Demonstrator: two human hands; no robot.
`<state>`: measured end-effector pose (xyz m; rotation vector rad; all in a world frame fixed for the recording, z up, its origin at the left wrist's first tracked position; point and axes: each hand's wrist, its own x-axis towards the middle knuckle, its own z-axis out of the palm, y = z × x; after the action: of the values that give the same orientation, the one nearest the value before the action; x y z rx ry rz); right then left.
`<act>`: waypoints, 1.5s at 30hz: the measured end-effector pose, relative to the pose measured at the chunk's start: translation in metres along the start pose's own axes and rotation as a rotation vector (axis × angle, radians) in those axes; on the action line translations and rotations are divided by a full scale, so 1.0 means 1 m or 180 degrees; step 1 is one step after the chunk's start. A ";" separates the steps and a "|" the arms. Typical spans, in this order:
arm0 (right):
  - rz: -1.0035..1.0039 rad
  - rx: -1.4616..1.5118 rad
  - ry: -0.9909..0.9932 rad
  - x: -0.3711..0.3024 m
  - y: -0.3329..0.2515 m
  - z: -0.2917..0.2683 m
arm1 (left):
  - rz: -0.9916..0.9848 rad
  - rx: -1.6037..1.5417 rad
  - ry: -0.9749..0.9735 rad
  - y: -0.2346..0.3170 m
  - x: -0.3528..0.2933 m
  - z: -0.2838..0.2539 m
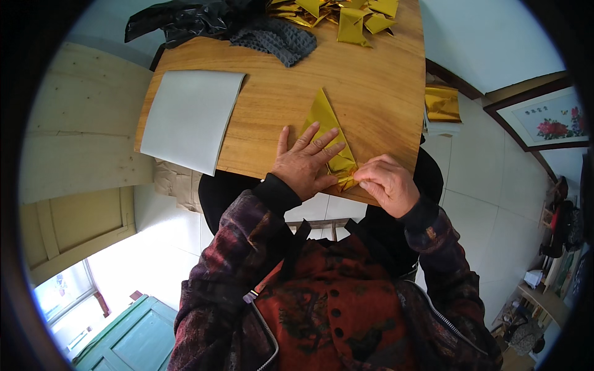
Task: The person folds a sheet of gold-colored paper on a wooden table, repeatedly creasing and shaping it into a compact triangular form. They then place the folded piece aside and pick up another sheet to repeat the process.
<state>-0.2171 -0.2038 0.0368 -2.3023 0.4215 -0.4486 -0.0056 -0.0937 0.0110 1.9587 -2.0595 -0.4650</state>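
A sheet of shiny gold foil paper, folded to a point at its far end, lies near the front edge of the wooden table. My left hand rests flat across its left side, fingers spread. At the paper's near right corner, my right hand pinches the crumpled gold edge between thumb and forefinger. Part of the paper is hidden beneath my left palm.
Several folded gold foil pieces are heaped at the table's far edge. Beside them lie a dark grey textured cloth and a black plastic bag. A pale grey folded sheet covers the left side. More gold paper sits beyond the right edge.
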 end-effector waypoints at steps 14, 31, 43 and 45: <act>0.1289 0.0088 0.0253 0.028 -0.004 0.019 | 0.0211 0.0059 -0.0284 -0.004 0.000 -0.011; 0.1650 -0.0985 0.0653 0.036 -0.012 0.044 | 0.0247 0.0106 -0.0111 -0.005 0.000 -0.008; 0.1683 -0.1458 0.0579 0.042 -0.012 0.048 | 0.0232 0.0216 -0.0161 -0.005 0.000 -0.009; 0.1722 -0.1401 0.0671 0.042 -0.013 0.049 | 0.0209 0.0227 -0.0191 -0.005 0.000 -0.008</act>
<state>-0.1562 -0.1831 0.0210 -2.4181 1.3175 -0.3458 0.0022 -0.0947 0.0165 1.9318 -2.1989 -0.4475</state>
